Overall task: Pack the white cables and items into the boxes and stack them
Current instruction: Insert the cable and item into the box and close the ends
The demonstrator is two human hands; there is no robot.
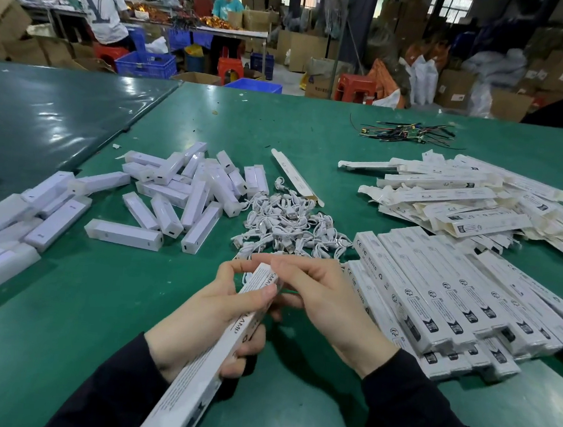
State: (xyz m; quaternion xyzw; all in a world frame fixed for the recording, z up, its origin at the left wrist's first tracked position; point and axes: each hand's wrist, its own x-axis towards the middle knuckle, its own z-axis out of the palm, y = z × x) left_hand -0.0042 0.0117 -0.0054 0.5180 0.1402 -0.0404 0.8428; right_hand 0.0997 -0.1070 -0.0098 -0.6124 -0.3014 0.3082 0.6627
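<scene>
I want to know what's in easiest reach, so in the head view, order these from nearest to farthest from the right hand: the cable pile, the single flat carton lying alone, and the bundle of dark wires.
From the right hand:
1. Cable pile, just beyond the fingers, centre of the table.
2. Single flat carton, behind the pile.
3. Dark wires, far right edge.

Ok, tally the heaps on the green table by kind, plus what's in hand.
White bar unit heap: 1
White cable heap: 1
Flat empty box heap: 1
Packed box stack: 1
Dark wire bundle: 1
Held box: 1
Total: 6
</scene>
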